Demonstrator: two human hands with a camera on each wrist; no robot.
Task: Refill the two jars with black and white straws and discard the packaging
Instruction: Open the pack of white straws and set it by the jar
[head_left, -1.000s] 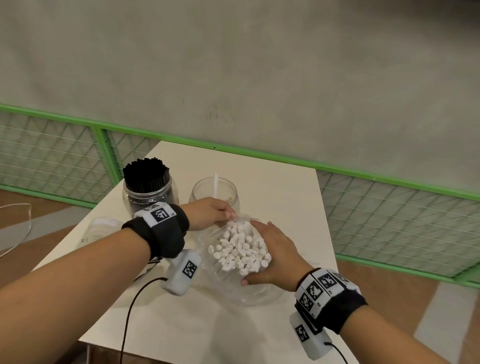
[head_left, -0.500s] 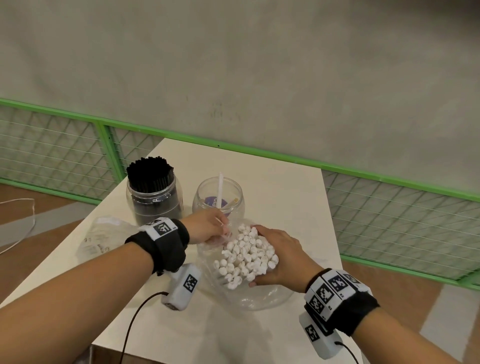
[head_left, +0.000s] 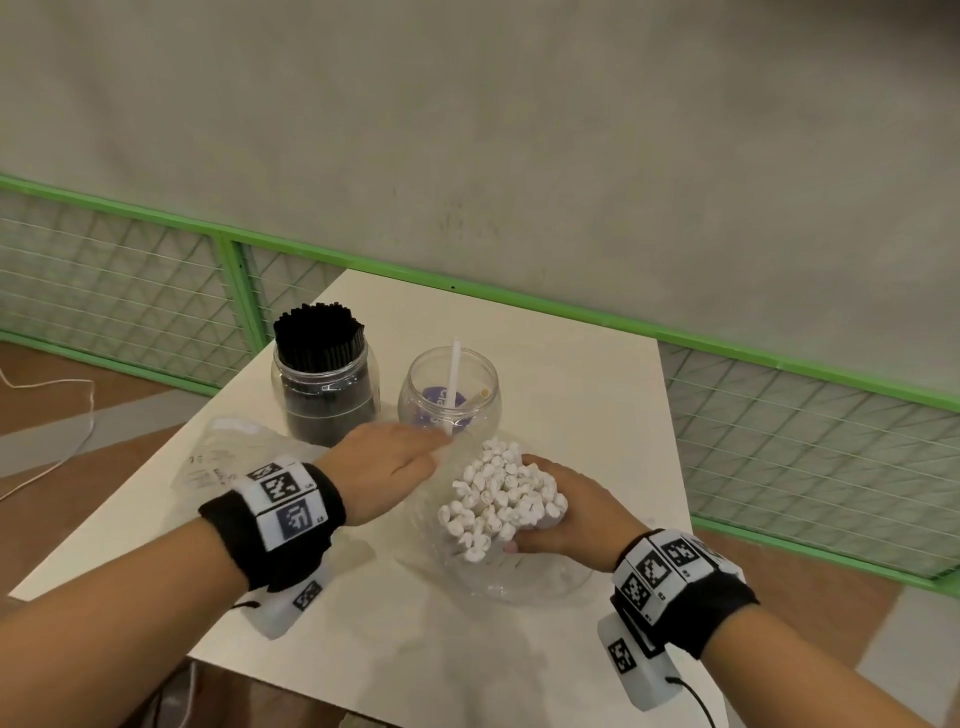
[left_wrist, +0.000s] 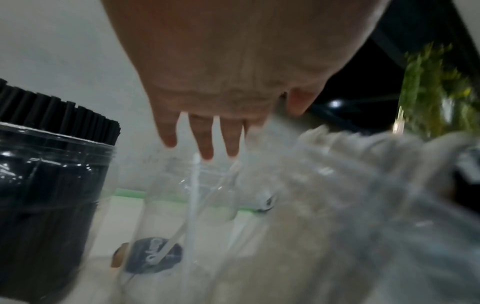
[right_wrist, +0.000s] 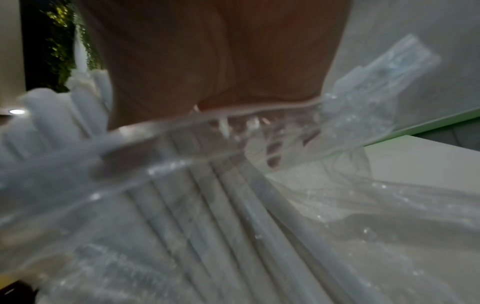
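A jar packed with black straws (head_left: 324, 384) stands at the table's far left. Beside it, the clear jar (head_left: 449, 400) holds a single white straw (head_left: 455, 379). My right hand (head_left: 556, 514) grips a bundle of white straws (head_left: 498, 499) through a clear plastic bag (head_left: 519, 577), just in front of the clear jar. The straw tops stick out of the bag's mouth. My left hand (head_left: 410, 457) pinches the bag's edge (left_wrist: 270, 123) between thumb and forefinger, its other fingers (left_wrist: 205, 152) straight. The right wrist view shows the straws (right_wrist: 207, 205) inside the film.
An empty clear packet (head_left: 228, 452) lies on the white table (head_left: 571, 374) to the left of my left wrist. A green mesh fence (head_left: 779, 415) runs behind and to the right of the table. A white cable (head_left: 62, 384) lies on the floor at left.
The straw bundle has come further out of the bag's mouth and nearer the clear jar, while the bag has slid down round it. My left hand stays at the bag's edge.
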